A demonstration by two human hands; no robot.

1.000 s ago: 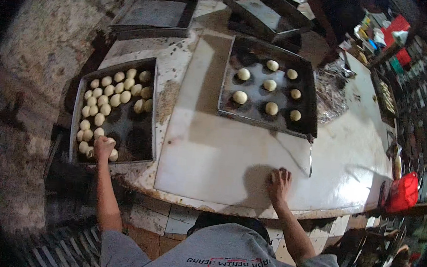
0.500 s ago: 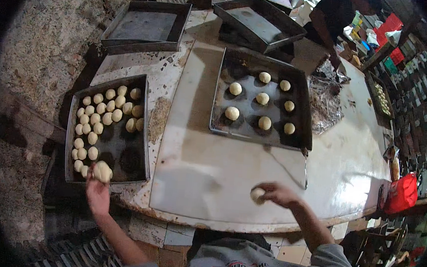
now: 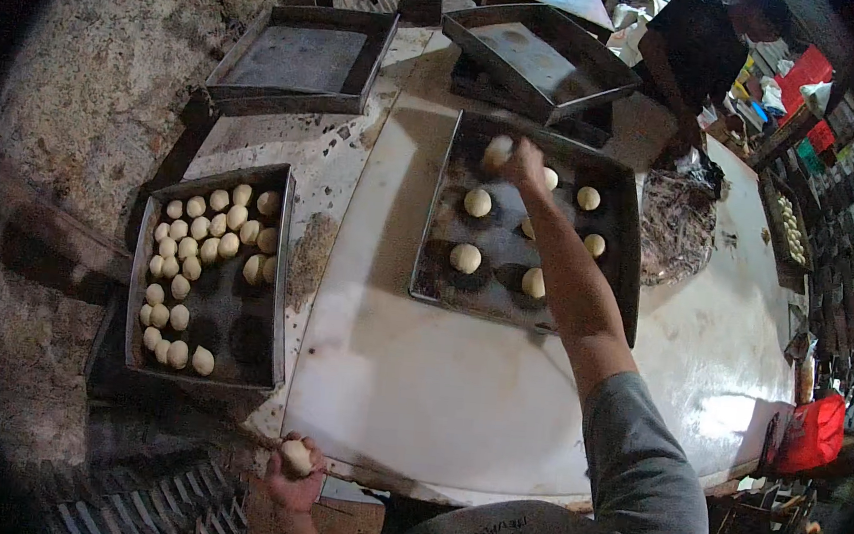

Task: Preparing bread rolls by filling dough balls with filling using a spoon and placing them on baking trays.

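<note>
A pale dough ball (image 3: 497, 152), slightly blurred, is gripped in the fingers of my right hand (image 3: 526, 164). That hand reaches over the far left corner of the dark metal baking tray (image 3: 500, 235). Spaced-out dough balls lie in this tray, some partly hidden by my right forearm. Low at the table's near edge, my left hand (image 3: 291, 490) holds another dough ball (image 3: 298, 457) in its curled fingers. Above that hand, a second tray (image 3: 223, 336) at the left contains many dough balls crowded along its left and far sides.
Two empty-looking trays, one (image 3: 303, 51) far left and one (image 3: 544, 60) stacked at the back, stand beyond. A crumpled plastic sheet (image 3: 678, 227) lies right of the middle tray. Another person (image 3: 694, 62) stands behind it. A red bag (image 3: 812, 435) sits at the right edge.
My right hand has moved from the near tabletop to the far left of the middle tray with its dough ball. My left hand has drawn back from the left tray, holding a ball.
</note>
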